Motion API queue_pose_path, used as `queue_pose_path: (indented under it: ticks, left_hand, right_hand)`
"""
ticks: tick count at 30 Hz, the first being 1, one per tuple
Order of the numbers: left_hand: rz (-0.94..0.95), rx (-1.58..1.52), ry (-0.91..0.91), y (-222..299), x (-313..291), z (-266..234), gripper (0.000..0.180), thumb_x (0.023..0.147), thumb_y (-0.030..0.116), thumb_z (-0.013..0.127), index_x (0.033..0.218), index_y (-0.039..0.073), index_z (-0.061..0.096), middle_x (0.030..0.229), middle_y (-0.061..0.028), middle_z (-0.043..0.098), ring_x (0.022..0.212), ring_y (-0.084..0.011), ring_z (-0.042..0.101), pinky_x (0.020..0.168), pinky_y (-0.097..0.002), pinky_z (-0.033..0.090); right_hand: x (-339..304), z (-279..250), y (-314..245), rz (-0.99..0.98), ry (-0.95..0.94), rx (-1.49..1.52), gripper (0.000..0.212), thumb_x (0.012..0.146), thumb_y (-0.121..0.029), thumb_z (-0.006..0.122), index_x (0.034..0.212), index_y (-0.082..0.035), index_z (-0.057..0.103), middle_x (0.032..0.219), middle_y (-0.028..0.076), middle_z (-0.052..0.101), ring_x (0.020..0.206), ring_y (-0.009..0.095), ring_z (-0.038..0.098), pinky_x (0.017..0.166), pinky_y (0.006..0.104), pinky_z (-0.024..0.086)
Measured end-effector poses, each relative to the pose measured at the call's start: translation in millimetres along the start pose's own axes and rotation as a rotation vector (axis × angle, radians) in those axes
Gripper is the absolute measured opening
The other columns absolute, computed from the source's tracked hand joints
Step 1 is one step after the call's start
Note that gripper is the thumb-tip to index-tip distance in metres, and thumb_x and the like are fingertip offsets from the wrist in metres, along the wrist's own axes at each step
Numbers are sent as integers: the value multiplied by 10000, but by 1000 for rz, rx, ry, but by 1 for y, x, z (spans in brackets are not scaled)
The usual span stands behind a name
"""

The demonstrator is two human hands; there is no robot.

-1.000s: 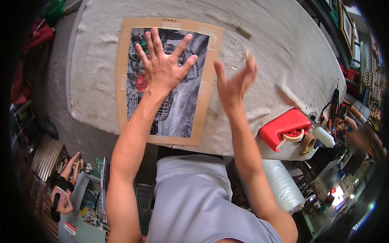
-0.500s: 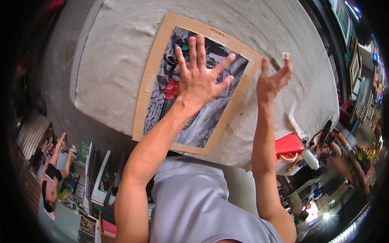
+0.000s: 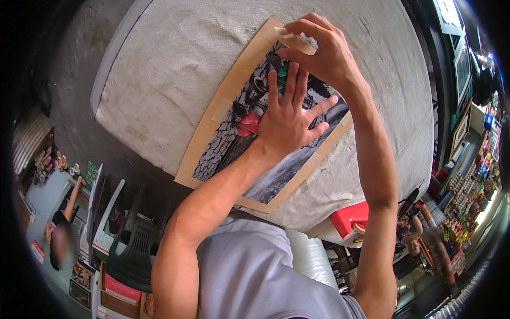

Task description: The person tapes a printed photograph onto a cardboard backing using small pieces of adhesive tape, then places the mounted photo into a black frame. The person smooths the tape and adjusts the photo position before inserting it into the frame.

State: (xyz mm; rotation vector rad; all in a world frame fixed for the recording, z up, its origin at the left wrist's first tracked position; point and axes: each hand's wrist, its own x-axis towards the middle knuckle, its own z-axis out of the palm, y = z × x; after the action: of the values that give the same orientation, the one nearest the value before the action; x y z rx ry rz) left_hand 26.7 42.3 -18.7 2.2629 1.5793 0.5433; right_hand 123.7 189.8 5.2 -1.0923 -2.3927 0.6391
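Note:
A mostly black-and-white picture [image 3: 279, 178] with red and green patches lies on a tan cardboard backing [image 3: 246, 77]. My left hand [image 3: 287, 119] rests flat on the picture, its fingers spread. Over the far edge of the backing, my right hand [image 3: 332, 56] is bent inward with its fingers curled. A short pale strip of tape [image 3: 284, 33] is at its index fingertip, against or just above the backing; I cannot tell which. The thumb is close to the picture's top corner. Another tape strip [image 3: 220, 110] crosses the left border of the picture.
Beneath the backing is a table covered in pale wrinkled cloth [image 3: 159, 80]. A red container [image 3: 350, 218] sits at its near right edge. Framed pictures [image 3: 461, 135] stand beyond the right side. Another person [image 3: 61, 239] is at lower left, near a dark chair [image 3: 133, 250].
My right hand has swung left from beside the backing to its far edge, carrying the tape strip. My left hand stays spread on the picture. The whole view has shifted.

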Motion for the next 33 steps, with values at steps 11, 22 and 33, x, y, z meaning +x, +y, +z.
queue_pose_path:
  ticks: [11, 22, 33]
  left_hand:
    - [-26, -29, -51, 0, -1, 0, 560, 830, 628, 623, 1363, 471, 555, 1598, -316, 131, 1503, -426, 130, 1146, -689, 91]
    - [-29, 10, -118, 0, -1, -1, 533, 892, 645, 511, 1403, 491, 497, 1611, -294, 117, 1507, -431, 93, 1154, -693, 67]
    - [-16, 14, -146, -1, -1, -3, 509, 943, 627, 440, 1429, 478, 469, 1610, -292, 132, 1505, -451, 68, 1154, -698, 57]
  right_hand:
    - [2, -20, 2, 152, -82, 195, 217, 841, -195, 748, 1001, -49, 733, 890, 99, 679, 776, 224, 654, 676, 339, 502]
    - [16, -29, 6, 85, -378, 97, 268, 861, -145, 730, 1100, -26, 702, 791, 123, 698, 665, 225, 659, 640, 342, 528]
    - [45, -37, -18, 314, -561, 132, 160, 907, -138, 681, 931, 18, 658, 793, 154, 714, 730, 232, 713, 649, 325, 550]
